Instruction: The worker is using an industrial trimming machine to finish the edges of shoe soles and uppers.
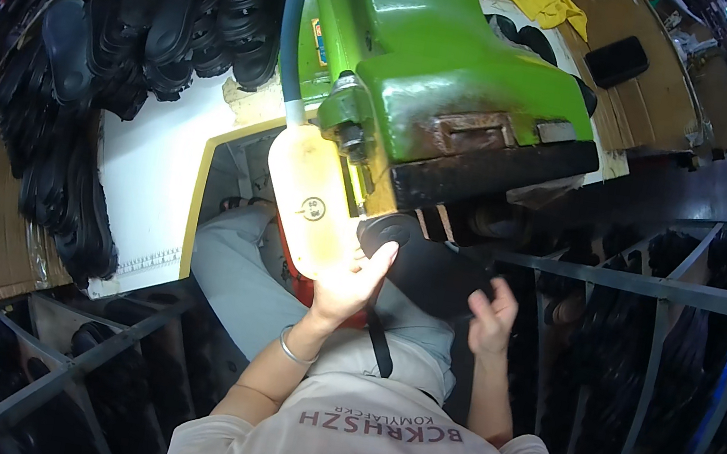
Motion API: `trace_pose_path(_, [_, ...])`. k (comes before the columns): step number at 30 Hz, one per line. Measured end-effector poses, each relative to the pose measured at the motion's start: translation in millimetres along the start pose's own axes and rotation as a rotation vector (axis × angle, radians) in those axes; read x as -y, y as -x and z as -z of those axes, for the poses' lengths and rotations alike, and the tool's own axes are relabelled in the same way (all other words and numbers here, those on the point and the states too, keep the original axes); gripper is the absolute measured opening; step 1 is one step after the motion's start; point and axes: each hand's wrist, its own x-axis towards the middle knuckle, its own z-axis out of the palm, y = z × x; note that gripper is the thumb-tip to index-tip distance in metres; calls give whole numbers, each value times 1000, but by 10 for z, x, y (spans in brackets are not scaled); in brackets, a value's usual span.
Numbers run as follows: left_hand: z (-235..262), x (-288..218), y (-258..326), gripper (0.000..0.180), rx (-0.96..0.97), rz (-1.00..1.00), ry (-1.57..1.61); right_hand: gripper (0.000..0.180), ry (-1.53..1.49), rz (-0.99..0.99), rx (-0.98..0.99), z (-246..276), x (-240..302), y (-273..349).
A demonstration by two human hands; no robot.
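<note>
My left hand (351, 288) closes on the near left end of a black shoe sole (432, 275), its thumb laid along the edge. The sole sits under the head of a green machine (474, 82), and part of it is lost in shadow. My right hand (492, 318) is just off the sole's right end, fingers apart and slightly bent, with nothing visible in it. A lit yellowish work lamp (306, 198) hangs right beside my left hand and covers some of its fingers. Below the sole, a narrow black strip (381, 341) dangles against my clothes.
Stacks of black soles (178, 13) fill the left side of a white worktop (148, 162) with cardboard around it. A yellow cloth (538, 1) and a dark phone-like slab (616, 62) lie at the far right. Metal racks (661, 288) with dark items flank me.
</note>
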Motion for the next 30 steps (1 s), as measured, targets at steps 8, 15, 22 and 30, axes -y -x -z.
trace_pose_path(8, [275, 74, -130, 41, -19, 132, 172, 25, 6, 285, 7, -487, 502, -794])
trace_pose_path(15, [912, -159, -122, 28, -41, 31, 380, 29, 2, 318, 157, -993, 181, -757])
trace_pose_path(22, [1354, 57, 243, 26, -120, 18, 159, 25, 14, 341, 283, -1338, 26, -636])
trace_pose_path(30, [784, -42, 52, 31, -126, -201, 13, 34, 8, 346, 189, -696, -4, -836])
